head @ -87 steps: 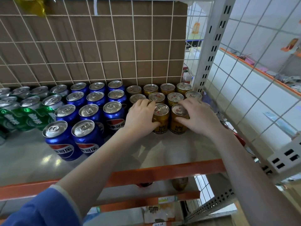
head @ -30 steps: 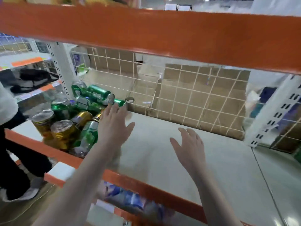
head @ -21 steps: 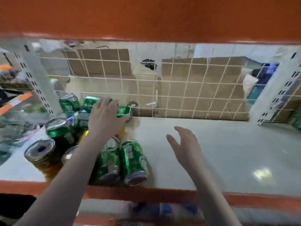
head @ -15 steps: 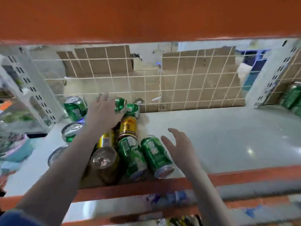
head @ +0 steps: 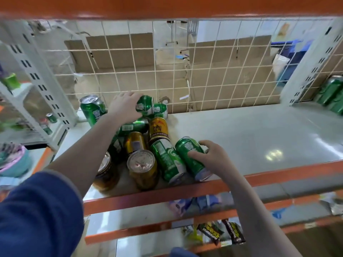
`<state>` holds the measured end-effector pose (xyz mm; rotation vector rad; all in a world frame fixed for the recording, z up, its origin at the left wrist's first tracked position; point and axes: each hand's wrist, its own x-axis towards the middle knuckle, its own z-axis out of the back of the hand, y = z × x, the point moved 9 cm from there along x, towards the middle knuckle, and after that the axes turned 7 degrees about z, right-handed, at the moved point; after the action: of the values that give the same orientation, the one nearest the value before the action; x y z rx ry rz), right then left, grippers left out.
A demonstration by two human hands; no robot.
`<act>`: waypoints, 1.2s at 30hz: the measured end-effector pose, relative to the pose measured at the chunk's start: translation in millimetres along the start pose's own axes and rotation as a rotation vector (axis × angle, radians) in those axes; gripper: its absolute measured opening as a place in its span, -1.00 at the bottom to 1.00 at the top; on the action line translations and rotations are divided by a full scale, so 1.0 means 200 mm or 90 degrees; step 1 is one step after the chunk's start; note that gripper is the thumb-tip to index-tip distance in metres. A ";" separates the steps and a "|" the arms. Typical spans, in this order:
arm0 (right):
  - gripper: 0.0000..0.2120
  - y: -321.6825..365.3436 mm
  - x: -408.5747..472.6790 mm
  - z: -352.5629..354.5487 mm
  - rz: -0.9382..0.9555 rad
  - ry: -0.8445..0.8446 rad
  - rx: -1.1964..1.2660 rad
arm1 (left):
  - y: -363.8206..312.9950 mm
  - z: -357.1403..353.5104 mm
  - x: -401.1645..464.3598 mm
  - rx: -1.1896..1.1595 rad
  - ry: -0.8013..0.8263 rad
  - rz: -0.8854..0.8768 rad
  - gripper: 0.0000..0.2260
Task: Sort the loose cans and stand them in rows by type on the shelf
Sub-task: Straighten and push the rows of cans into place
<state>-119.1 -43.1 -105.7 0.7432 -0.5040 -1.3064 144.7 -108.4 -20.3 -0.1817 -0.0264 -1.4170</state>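
Note:
A loose heap of green and gold cans lies at the left of the grey shelf [head: 250,138]. My left hand [head: 124,106] is closed around a green can [head: 145,107] lying on top of the heap at the back. My right hand [head: 213,156] grips another green can [head: 189,154] lying on its side near the front edge. Beside that one lies a second green can [head: 167,160]. A gold can [head: 143,167] stands in front, and another gold can [head: 157,129] lies in the middle. One green can [head: 92,108] stands upright at the back left.
A wire grid [head: 185,71] backs the shelf, with cardboard behind it. An orange beam [head: 167,6] runs overhead and an orange rail [head: 185,191] edges the front. White uprights [head: 44,86] flank the bay. More green cans [head: 332,93] stand in the bay at right. Snack packets [head: 222,232] lie below.
I turned from the sorted rows to this bay with the loose heap. Over the last second my left hand closed on the top green can and my right hand came down onto the front one.

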 end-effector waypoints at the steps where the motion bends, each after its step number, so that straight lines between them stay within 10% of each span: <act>1: -0.39 -0.01 0.01 0.00 -0.009 -0.014 0.009 | 0.01 -0.01 0.01 0.009 -0.002 0.000 -0.35; 8: -0.48 -0.02 0.09 0.11 -0.009 -0.101 -0.067 | 0.08 -0.03 0.08 0.004 -0.003 0.018 -0.29; 19: -0.42 0.05 0.28 0.03 0.007 0.076 -0.188 | 0.04 0.02 0.09 0.000 -0.078 0.031 -0.34; 36: -0.22 -0.10 0.18 0.45 0.066 -0.258 0.134 | -0.28 0.11 -0.04 -0.542 -0.131 0.147 -0.48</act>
<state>-188.6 -98.3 -61.5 0.6141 -1.0048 -1.3230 89.7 -105.0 6.8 -1.0000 0.4222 -1.0985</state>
